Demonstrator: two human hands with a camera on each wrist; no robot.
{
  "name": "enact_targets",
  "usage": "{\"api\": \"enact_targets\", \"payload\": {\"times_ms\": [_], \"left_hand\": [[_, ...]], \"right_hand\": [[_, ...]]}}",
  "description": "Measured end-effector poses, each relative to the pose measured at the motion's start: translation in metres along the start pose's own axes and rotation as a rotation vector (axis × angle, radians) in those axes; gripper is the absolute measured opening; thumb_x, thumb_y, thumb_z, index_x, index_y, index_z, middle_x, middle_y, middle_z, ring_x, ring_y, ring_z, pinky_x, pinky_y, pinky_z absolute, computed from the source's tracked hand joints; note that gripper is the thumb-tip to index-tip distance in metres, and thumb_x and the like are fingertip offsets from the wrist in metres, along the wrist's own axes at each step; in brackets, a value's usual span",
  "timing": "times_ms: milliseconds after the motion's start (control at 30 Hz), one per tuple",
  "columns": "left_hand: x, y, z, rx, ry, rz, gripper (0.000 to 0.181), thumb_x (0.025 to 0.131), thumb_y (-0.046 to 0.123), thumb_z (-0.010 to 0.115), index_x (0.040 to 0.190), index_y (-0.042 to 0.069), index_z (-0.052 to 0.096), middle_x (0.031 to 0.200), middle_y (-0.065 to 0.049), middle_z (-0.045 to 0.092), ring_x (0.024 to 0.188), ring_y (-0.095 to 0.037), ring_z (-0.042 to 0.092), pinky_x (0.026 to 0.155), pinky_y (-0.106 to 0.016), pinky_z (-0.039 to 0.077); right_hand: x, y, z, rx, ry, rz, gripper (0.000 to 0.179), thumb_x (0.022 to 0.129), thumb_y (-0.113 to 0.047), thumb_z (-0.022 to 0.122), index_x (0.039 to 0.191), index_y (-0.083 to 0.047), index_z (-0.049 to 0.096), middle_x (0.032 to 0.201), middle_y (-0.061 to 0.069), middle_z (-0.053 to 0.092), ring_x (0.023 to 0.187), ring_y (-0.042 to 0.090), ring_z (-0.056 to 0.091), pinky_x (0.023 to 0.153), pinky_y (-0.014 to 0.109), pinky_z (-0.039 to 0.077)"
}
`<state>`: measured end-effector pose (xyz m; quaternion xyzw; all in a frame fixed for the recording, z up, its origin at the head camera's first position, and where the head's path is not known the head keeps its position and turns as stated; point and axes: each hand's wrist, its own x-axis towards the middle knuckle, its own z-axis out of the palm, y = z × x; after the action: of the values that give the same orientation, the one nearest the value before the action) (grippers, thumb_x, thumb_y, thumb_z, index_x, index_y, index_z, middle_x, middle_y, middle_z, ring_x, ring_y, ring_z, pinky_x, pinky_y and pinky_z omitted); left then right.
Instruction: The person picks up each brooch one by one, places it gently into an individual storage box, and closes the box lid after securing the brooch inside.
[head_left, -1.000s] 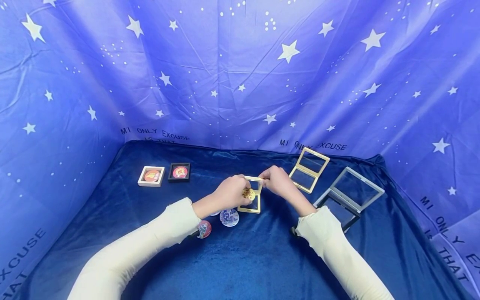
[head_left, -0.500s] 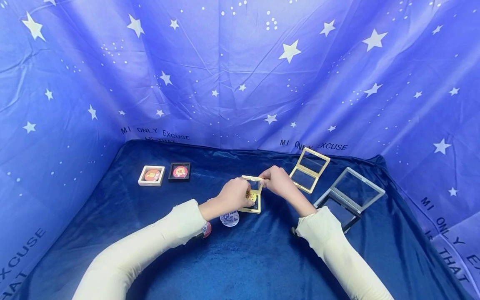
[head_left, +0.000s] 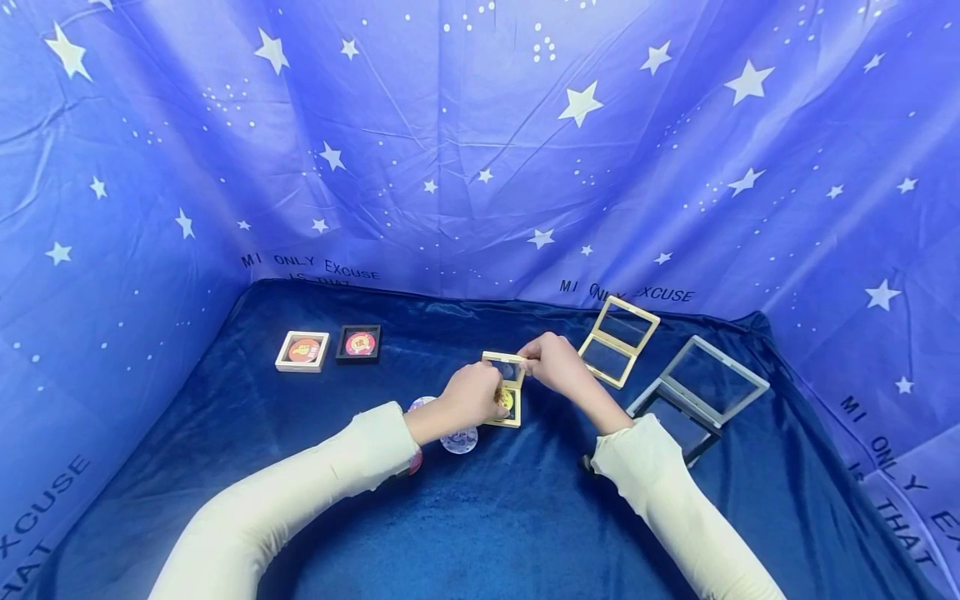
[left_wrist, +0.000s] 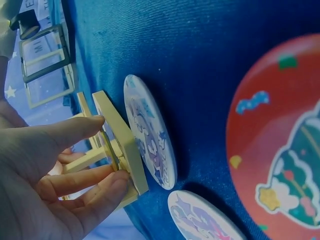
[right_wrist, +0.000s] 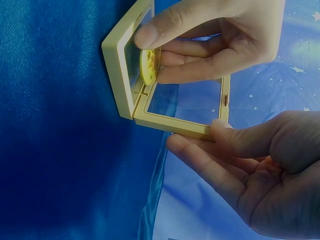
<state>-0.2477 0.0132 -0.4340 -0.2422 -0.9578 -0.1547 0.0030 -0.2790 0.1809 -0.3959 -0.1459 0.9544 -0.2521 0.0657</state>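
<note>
Over the near half of an open case (head_left: 513, 386), a yellow badge (head_left: 507, 402) is pinched by the left hand (head_left: 472, 393); the far half's edge is gripped by the right hand (head_left: 553, 363). Near-left room is narrowed by a purple badge (head_left: 460, 441).

The dark blue cloth (head_left: 465, 533) before you carries a white box (head_left: 301, 367) and a black box (head_left: 358, 360) on your left, two purple badges (head_left: 459, 441) and a red badge (left_wrist: 280, 145) near an open yellow frame (right_wrist: 172, 127), and, rightward, a second yellow frame (head_left: 615, 340) and a larger grey frame (head_left: 689, 398), both open.
</note>
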Motion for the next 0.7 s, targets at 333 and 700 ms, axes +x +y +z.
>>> {"api": "enact_targets", "payload": {"times_ms": [333,700], "left_hand": [[-0.0006,0.0014,0.0014,0.019,0.002,-0.005,0.037,0.078,0.033,0.089,0.061,0.014,0.062,0.069,0.0,0.058,0.058,-0.011,0.052,0.052,-0.028,0.043],[-0.0044,0.0036,0.001,0.038,0.008,-0.004,0.038,0.079,0.036,0.089,0.062,0.015,0.062,0.07,0.001,0.059,0.058,-0.011,0.053,0.055,-0.029,0.046]], "right_hand": [[-0.0005,-0.0008,-0.001,0.003,0.004,-0.016,0.015,0.095,-0.004,0.066,0.101,0.001,0.079,0.092,0.013,0.079,0.072,0.017,0.068,0.064,0.028,0.05],[-0.0019,-0.0006,0.0,0.008,0.004,-0.025,0.015,0.095,-0.003,0.066,0.102,0.001,0.079,0.095,0.014,0.079,0.076,0.019,0.07,0.067,0.031,0.053]]}}
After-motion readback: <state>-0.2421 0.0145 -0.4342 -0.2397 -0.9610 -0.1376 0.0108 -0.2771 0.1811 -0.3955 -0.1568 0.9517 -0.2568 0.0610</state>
